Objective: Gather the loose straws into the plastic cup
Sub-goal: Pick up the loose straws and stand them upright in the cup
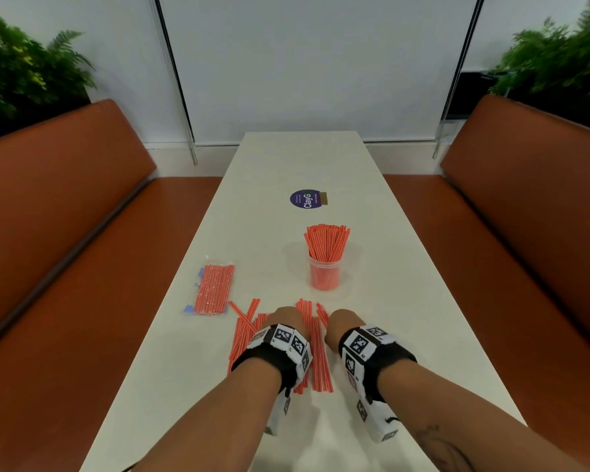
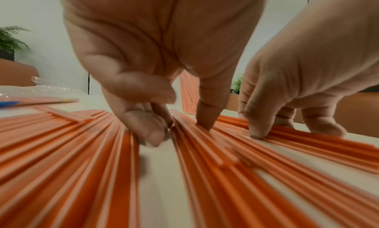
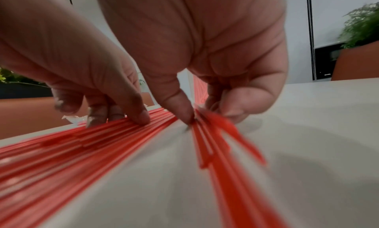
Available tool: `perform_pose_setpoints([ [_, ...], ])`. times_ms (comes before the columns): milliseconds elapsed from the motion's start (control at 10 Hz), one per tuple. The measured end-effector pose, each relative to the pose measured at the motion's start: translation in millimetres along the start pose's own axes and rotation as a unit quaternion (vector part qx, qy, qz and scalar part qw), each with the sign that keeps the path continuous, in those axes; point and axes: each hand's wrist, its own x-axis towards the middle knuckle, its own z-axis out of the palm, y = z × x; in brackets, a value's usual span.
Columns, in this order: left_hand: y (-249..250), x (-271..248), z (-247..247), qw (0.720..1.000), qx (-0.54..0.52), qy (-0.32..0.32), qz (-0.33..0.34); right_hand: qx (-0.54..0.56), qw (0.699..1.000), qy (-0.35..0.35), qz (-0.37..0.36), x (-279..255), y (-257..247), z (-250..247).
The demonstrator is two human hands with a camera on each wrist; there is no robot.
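Orange-red loose straws [image 1: 315, 356] lie fanned on the white table [image 1: 406, 301] near its front. My left hand [image 1: 286, 316] bears down on them with its fingers curled. In the left wrist view its thumb and curled fingers [image 2: 151, 131] bracket a strip of straws [image 2: 188, 139]. To its right, my right hand [image 1: 338, 321] pinches several straws [image 3: 207, 134] between thumb and fingers and tips them off the table. The clear plastic cup [image 1: 325, 275], packed with upright straws, stands beyond both hands.
A sealed plastic pack of straws [image 1: 214, 289] lies to the left of the loose ones. A round purple sticker [image 1: 305, 199] is farther back on the table. Orange bench seats [image 1: 82, 250] flank the table, with plants behind them.
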Motion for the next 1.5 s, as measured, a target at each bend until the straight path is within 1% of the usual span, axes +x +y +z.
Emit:
perform_pose_setpoints([
  [100, 2, 0, 1, 1.000, -0.005, 0.002, -0.015, -0.010, 1.000, -0.017, 0.001, 2, -2, 0],
  [200, 3, 1, 2, 1.000, -0.002, 0.019, -0.017, -0.034, 0.999, -0.024, 0.004, 4, -5, 3],
  [300, 2, 3, 3, 1.000, -0.009, 0.011, -0.018, -0.023, 1.000, -0.012, -0.011, 3, -5, 8],
  [400, 4, 2, 7, 1.000, -0.005, -0.006, -0.011, -0.026, 0.999, -0.033, -0.017, -2, -5, 5],
  [500, 6, -2, 11, 1.000, -0.005, -0.011, -0.008, -0.031, 0.999, -0.031, -0.022, -3, -6, 5],
  [600, 5, 0, 14, 0.999, -0.028, -0.024, -0.030, -0.040, 0.998, -0.042, -0.019, -3, -7, 7],
  [700, 3, 5, 11, 0.996, -0.076, -0.007, -0.046, -0.079, 0.995, -0.060, -0.024, 0, -9, 5],
  [800, 4, 8, 3, 0.985, -0.157, 0.023, -0.060, -0.082, 0.995, -0.061, -0.004, 0, -12, -2],
  [900, 5, 13, -10, 0.964, -0.252, 0.053, -0.067, -0.068, 0.997, -0.041, 0.001, 0, -15, -10],
  [1000, 8, 18, -19, 0.948, -0.304, 0.073, -0.066, 0.003, 0.999, -0.035, -0.022, 1, -12, -19],
  [1100, 11, 18, -30, 0.940, -0.319, 0.111, -0.047, 0.166, 0.986, 0.028, -0.021, 6, -8, -30],
  [1200, 12, 21, -34, 0.939, -0.311, 0.145, -0.018, 0.241, 0.966, 0.081, -0.045, 17, 1, -50],
  [1300, 13, 25, -35, 0.927, -0.337, 0.165, 0.007, 0.308, 0.938, 0.146, -0.069, 28, 2, -80],
  [1400, 17, 32, -36, 0.897, -0.406, 0.171, 0.027, 0.318, 0.912, 0.251, -0.071, 46, 7, -105],
  [1500, 23, 39, -39, 0.879, -0.448, 0.157, 0.038, 0.328, 0.889, 0.310, -0.082, 63, 13, -116],
])
